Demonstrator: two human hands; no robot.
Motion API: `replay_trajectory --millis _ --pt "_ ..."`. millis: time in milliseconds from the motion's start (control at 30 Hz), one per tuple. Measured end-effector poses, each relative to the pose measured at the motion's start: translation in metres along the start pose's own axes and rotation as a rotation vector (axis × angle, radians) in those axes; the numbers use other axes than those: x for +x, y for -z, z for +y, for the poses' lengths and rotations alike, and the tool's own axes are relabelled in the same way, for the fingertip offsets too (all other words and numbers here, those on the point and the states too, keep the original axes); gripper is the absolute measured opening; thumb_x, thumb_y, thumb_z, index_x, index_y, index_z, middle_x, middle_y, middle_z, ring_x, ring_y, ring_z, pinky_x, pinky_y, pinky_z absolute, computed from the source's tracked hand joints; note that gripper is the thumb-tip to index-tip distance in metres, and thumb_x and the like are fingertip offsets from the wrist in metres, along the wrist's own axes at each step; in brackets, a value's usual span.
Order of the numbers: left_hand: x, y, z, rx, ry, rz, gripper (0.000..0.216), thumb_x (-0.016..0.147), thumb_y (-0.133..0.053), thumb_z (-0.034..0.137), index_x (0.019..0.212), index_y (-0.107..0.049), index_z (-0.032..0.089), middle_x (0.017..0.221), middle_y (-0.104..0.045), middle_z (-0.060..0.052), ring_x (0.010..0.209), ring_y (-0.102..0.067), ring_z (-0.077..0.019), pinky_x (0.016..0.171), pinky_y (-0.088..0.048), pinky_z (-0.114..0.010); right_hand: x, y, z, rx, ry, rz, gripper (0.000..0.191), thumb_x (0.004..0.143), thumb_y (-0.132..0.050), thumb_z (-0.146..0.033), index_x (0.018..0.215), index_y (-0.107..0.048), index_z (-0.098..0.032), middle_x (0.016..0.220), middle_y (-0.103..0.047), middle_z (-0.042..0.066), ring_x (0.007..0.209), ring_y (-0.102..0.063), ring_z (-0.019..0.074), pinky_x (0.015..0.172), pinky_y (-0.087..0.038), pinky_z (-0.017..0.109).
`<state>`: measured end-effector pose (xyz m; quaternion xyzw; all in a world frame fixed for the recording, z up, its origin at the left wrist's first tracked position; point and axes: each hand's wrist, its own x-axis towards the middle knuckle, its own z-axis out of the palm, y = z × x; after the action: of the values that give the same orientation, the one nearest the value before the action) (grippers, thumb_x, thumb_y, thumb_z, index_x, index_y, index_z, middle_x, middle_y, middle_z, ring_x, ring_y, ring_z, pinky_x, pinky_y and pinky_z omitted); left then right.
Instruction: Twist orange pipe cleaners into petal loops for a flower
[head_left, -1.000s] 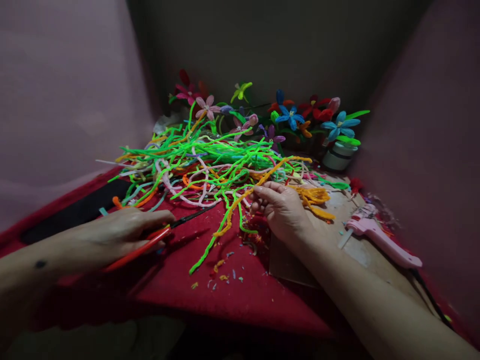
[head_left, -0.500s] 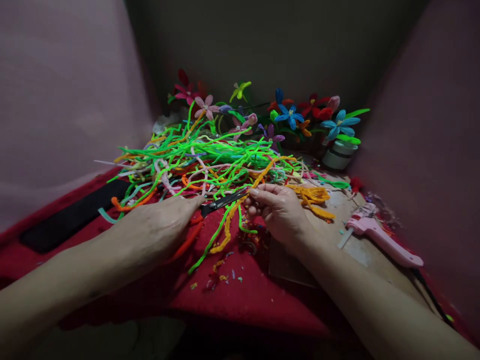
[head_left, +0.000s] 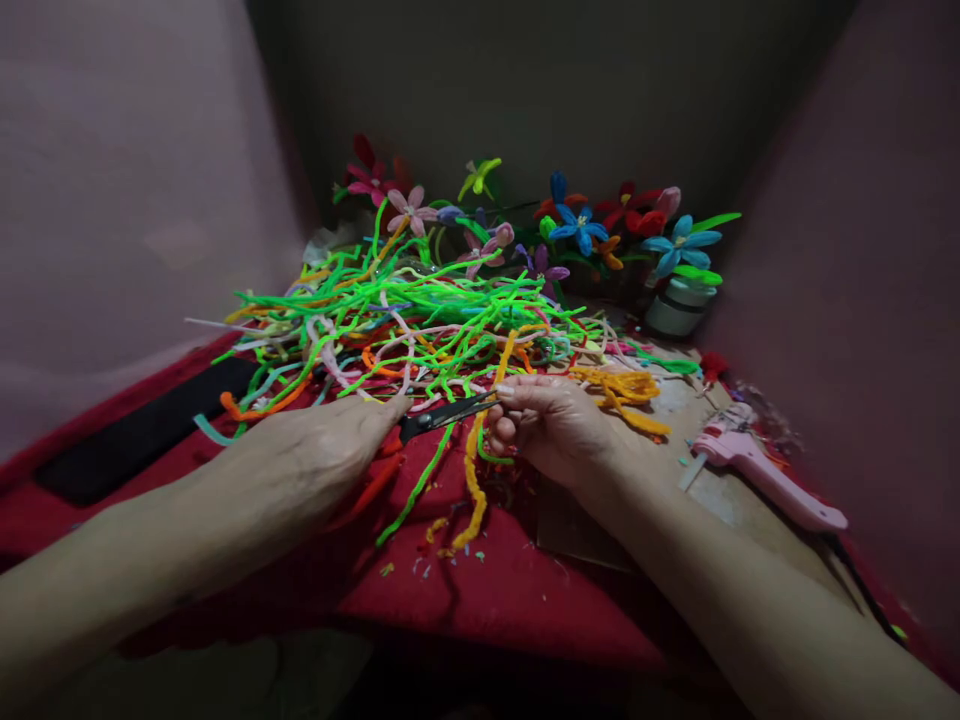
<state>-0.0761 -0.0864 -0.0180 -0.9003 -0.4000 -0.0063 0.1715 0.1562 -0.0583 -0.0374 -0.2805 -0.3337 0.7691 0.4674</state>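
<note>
My left hand is closed round the red handles of a pair of scissors, with the blades pointing right. Their tips reach the fingertips of my right hand, which pinches an orange pipe cleaner. One end of this pipe cleaner bends up over the pile, while the other hangs down, wavy, over the red cloth. A tangled heap of pipe cleaners, mostly bright green, lies just beyond both hands. To the right of my right hand rests a bundle of orange pipe cleaners.
A pink glue gun lies on a brown board at the right. Behind the heap stand several pipe-cleaner flowers and a pale jar. At the left lies a long black object. Small trimmings dot the cloth.
The orange pipe cleaner has shifted: its lower end now hangs further right and lower, and its upper part stands more upright. A small orange piece now lies on the cloth below. Both hands stay nearly in place.
</note>
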Motion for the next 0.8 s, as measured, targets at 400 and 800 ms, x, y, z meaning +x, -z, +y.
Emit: replay_trajectory --millis 400,800 --pt "0.001 0.009 0.002 -0.098 0.002 0.0 0.044 0.084 -0.023 0.008 0.113 -0.056 0.011 0.1 -0.066 -0.012 0.087 -0.064 -0.0221 0.072 -0.051 -0.033 -0.002 0.0 -0.001 0.031 -0.042 -0.12 0.006 0.065 -0.056 -0.007 0.06 -0.055 -0.011 0.052 -0.062 0.003 0.041 -0.053 0.0098 0.044 -0.049 0.026" --pt "-0.001 -0.003 -0.006 -0.07 -0.107 0.088 0.049 0.083 -0.023 0.004 0.125 -0.048 0.006 0.114 -0.062 -0.018 0.1 -0.061 -0.0265 0.081 -0.051 -0.038 -0.003 0.002 0.002 0.03 -0.06 -0.257 0.011 0.072 -0.056 -0.009 0.062 -0.053 -0.012 0.053 -0.059 0.002 0.045 -0.052 0.0095 0.047 -0.048 0.025"
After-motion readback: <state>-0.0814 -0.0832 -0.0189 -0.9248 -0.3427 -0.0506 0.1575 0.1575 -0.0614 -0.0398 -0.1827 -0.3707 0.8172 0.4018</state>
